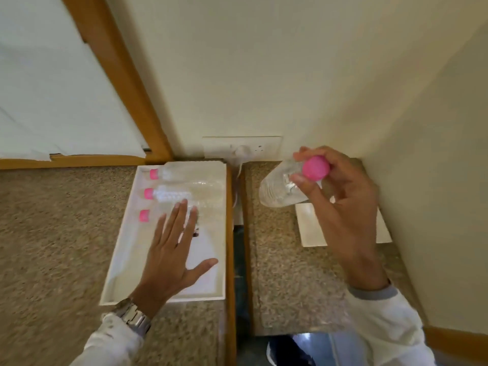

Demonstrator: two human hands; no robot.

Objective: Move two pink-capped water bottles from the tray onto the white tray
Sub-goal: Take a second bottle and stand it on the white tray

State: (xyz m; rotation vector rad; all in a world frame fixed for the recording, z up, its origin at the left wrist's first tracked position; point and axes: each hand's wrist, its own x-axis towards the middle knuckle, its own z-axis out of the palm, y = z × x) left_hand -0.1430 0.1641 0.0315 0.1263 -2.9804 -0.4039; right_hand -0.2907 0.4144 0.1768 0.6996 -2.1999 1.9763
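Three clear bottles with pink caps lie side by side at the far end of a long white tray (118, 257) on the left counter: the far bottle (184, 172), the middle bottle (184, 194) and the near bottle (148, 215). My left hand (171, 249) hovers flat over that tray with fingers spread, its fingertips over the near bottle. My right hand (340, 207) grips a fourth pink-capped bottle (280, 188) near its cap, tilted in the air above the left edge of a small white tray (309, 228) on the right counter.
Two speckled stone counters are split by a dark gap (239, 260) with a wooden edge. A wall socket (241, 147) with a plugged-in white cable sits behind the gap. Walls close in at the back and right. A wood-framed panel (116, 75) stands at the left.
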